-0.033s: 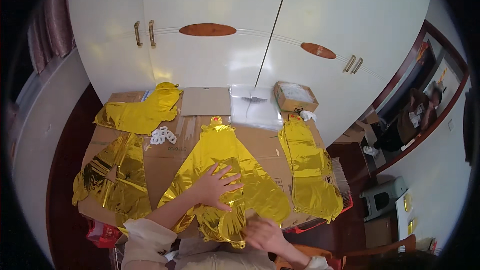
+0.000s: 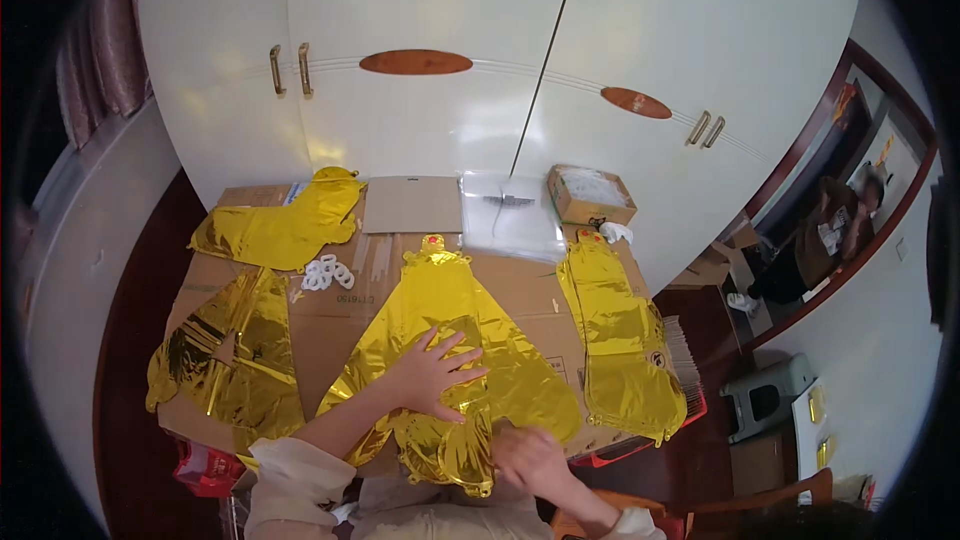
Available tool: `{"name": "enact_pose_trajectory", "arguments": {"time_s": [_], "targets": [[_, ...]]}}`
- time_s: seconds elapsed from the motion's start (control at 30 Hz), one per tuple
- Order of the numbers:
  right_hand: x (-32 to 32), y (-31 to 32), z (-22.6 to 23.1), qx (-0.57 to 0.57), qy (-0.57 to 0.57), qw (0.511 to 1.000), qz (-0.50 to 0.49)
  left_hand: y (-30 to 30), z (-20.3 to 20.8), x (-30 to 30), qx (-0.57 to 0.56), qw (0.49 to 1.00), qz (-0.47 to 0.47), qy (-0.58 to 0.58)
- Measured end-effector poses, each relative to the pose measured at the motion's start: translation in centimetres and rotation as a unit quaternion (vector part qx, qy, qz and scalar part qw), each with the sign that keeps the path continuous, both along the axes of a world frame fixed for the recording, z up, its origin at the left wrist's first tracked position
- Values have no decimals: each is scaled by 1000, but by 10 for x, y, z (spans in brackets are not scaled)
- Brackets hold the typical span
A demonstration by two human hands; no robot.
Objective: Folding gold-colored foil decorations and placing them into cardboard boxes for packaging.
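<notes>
The gold foil piece [image 2: 435, 285] lies in the middle of the cardboard-topped surface [image 2: 328, 328], its lower end reaching the near edge by my lap. A strip of cardboard shows on either side of its upper half: to the left, before another gold sheet [image 2: 262, 325], and to the right, before a gold stack [image 2: 615, 325] along the right edge. My left hand [image 2: 435, 380] rests on the piece, open and flat, fingers spread. My right hand [image 2: 528, 458] is curled beside its lower right edge; I cannot tell whether it pinches the foil. The piece is shiny and creased, narrow at the top with a red spot, flaring wide below. Beyond lie white rings [image 2: 327, 273], a grey-brown board [image 2: 413, 206], clear plastic sleeves [image 2: 512, 232] and a small box [image 2: 590, 208].
</notes>
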State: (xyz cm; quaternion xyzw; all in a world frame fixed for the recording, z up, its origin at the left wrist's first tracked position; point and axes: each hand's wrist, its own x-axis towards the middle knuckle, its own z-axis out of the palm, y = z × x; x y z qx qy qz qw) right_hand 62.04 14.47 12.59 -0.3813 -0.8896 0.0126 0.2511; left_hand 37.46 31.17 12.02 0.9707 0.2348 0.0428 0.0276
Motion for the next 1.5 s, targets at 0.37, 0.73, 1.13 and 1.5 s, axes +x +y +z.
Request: {"name": "enact_pose_trajectory", "arguments": {"time_s": [0.37, 0.73, 1.13, 1.5], "targets": [[-20, 58, -12, 38, -67, 991, -114, 0, -8, -1, 17, 999, -12, -43], [-1, 59, -14, -18, 2, 990, -140, -3, -6, 0, 29, 999, -7, -18], [27, 46, -18, -56, -65, 978, -188, -8, -3, 5, 39, 999, -7, 36], [37, 36, -20, 1, -2, 974, -228, -23, -3, 9, 23, 999, 12, 48]]}}
